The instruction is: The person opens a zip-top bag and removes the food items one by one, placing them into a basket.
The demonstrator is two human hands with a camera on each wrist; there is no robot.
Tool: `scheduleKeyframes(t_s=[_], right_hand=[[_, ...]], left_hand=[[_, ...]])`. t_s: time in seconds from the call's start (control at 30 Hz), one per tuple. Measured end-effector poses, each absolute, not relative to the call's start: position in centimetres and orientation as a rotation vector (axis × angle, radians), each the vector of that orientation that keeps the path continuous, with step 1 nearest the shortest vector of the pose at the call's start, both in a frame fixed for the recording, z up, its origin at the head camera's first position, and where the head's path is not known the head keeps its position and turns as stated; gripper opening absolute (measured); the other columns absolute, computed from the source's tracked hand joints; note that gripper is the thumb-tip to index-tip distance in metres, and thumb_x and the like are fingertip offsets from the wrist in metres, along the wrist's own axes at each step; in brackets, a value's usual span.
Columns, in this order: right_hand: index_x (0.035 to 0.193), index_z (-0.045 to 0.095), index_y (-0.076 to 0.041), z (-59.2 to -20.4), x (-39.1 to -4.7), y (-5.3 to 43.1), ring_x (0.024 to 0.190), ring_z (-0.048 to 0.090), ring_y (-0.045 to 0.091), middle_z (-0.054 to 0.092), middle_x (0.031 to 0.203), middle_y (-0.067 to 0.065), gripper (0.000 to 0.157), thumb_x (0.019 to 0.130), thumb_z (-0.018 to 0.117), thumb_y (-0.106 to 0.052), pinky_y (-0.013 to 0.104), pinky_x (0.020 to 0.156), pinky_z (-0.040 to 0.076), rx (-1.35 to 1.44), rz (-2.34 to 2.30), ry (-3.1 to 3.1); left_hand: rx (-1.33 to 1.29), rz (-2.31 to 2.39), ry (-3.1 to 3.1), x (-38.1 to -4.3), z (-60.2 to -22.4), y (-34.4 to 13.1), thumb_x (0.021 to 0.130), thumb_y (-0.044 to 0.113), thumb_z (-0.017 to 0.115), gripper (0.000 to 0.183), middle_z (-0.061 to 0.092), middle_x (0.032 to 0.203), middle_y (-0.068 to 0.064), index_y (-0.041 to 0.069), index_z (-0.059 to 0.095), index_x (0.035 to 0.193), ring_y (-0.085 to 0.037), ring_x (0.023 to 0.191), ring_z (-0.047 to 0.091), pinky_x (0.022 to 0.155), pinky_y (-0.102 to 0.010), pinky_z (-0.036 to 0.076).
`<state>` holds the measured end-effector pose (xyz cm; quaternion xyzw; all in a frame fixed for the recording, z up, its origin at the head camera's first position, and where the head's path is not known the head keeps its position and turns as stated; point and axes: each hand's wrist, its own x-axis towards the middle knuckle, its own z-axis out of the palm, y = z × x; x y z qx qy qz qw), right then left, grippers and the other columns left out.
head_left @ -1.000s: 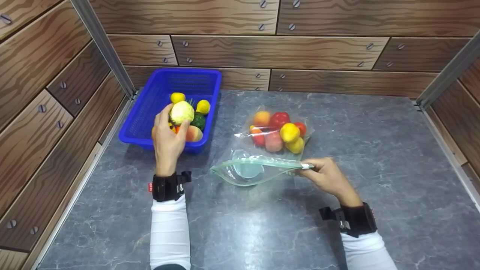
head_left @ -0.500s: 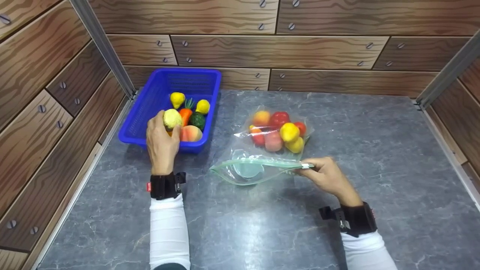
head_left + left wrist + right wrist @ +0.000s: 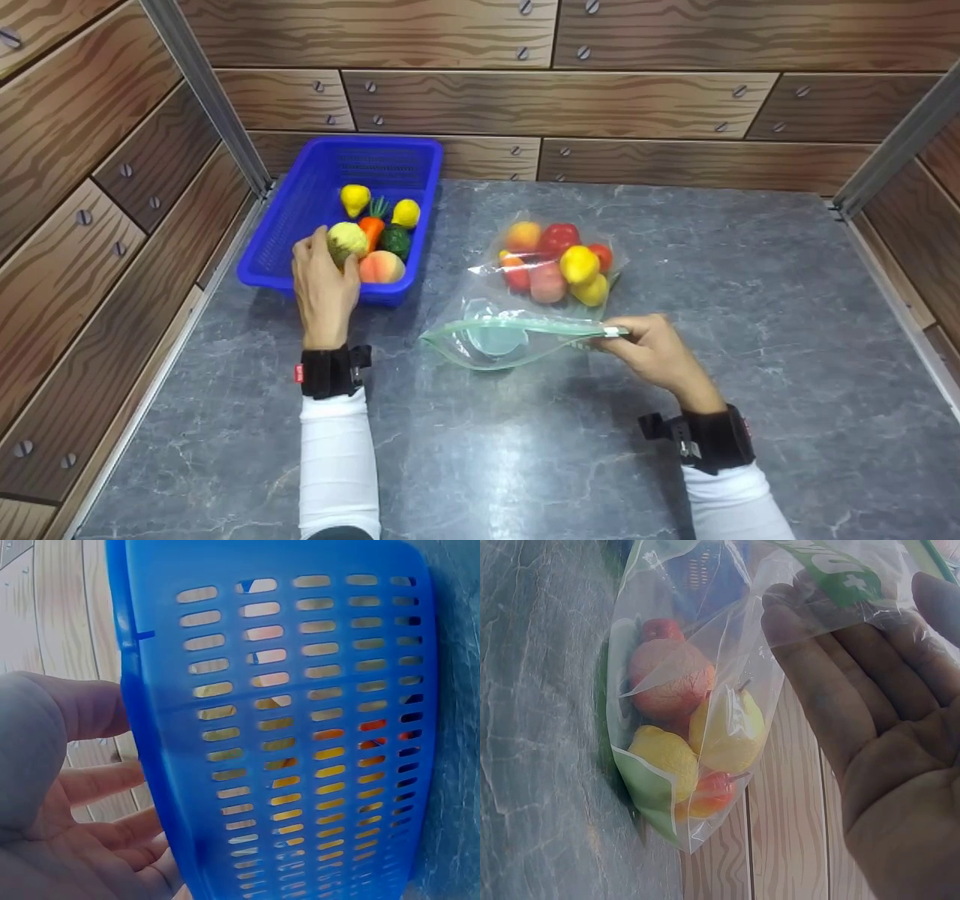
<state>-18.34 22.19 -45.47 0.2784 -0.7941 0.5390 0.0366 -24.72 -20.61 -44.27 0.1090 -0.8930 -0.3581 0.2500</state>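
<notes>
In the head view my left hand (image 3: 325,285) reaches over the near rim of the blue basket (image 3: 259,280). Its thumb and fingers curl about a pale yellow-green round vegetable (image 3: 348,238), whose brownish side now faces up. The basket wall (image 3: 300,690) hides the fingertips in the left wrist view. My right hand (image 3: 656,356) pinches the slider end of a clear zip bag (image 3: 480,300), whose green-edged mouth gapes toward me. Inside the bag lie a red pepper (image 3: 559,239), a yellow lemon-like fruit (image 3: 580,265), a pear (image 3: 729,731) and several other fruits.
Also in the basket are a carrot (image 3: 370,231), a peach (image 3: 382,267), a dark green vegetable (image 3: 394,241) and two yellow fruits, one a lemon (image 3: 406,214). Wood-patterned walls (image 3: 562,105) enclose the grey marbled table (image 3: 750,300).
My left hand has moved left and down in the basket with the pale vegetable, uncovering the carrot. The vegetable has since turned, brownish side showing. My right hand and the bag have stayed put.
</notes>
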Motion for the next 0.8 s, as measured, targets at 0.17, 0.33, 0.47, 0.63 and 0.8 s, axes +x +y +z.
scheduleKeyframes(t_s=[0.17, 0.33, 0.47, 0.63, 0.8], right_hand=[[0.093, 0.076, 0.010, -45.5, -18.3, 22.2, 0.070, 0.066, 0.000, 0.076, 0.085, 0.020, 0.007, 0.088, 0.071, 0.010, 0.019, 0.060, 0.055, 0.846, 1.630, -2.452], [0.094, 0.075, 0.011, -45.5, -18.3, 22.2, 0.073, 0.068, 0.001, 0.076, 0.086, 0.022, 0.008, 0.089, 0.070, 0.010, 0.019, 0.063, 0.057, 0.852, 1.651, -2.446], [0.095, 0.074, 0.012, -45.6, -18.3, 22.2, 0.076, 0.070, 0.001, 0.075, 0.087, 0.023, 0.008, 0.089, 0.069, 0.011, 0.019, 0.066, 0.058, 0.863, 1.673, -2.436], [0.094, 0.074, 0.012, -45.6, -18.3, 22.2, 0.076, 0.070, 0.000, 0.075, 0.087, 0.023, 0.008, 0.088, 0.070, 0.012, 0.020, 0.066, 0.059, 0.872, 1.660, -2.429], [0.095, 0.075, 0.011, -45.5, -18.3, 22.2, 0.076, 0.071, 0.002, 0.076, 0.087, 0.021, 0.008, 0.089, 0.070, 0.011, 0.019, 0.066, 0.058, 0.858, 1.646, -2.438]], left_hand=[[0.270, -0.997, -2.411, -24.1, -43.2, -20.0, 0.096, 0.010, 0.065, 0.052, 0.052, 0.132, -0.028, -0.003, 0.053, 0.145, -0.044, 0.119, 0.053, 0.102, -0.055, 0.045], [0.138, -1.001, -2.348, -23.1, -41.5, -18.9, 0.092, 0.008, 0.066, 0.040, 0.060, 0.113, -0.024, -0.004, 0.063, 0.131, -0.039, 0.096, 0.060, 0.085, -0.051, 0.050], [-0.002, -0.941, -2.297, -22.4, -40.6, -18.1, 0.091, 0.006, 0.065, 0.028, 0.064, 0.101, -0.023, -0.006, 0.068, 0.117, -0.037, 0.085, 0.063, 0.081, -0.049, 0.051], [-0.122, -0.923, -2.261, -21.6, -39.7, -17.1, 0.093, 0.004, 0.066, 0.020, 0.066, 0.095, -0.020, -0.005, 0.070, 0.110, -0.034, 0.079, 0.069, 0.075, -0.044, 0.057], [-0.276, -0.965, -2.240, -20.6, -38.8, -15.8, 0.093, 0.004, 0.069, 0.012, 0.067, 0.093, -0.016, -0.002, 0.072, 0.103, -0.028, 0.077, 0.070, 0.069, -0.038, 0.059]])
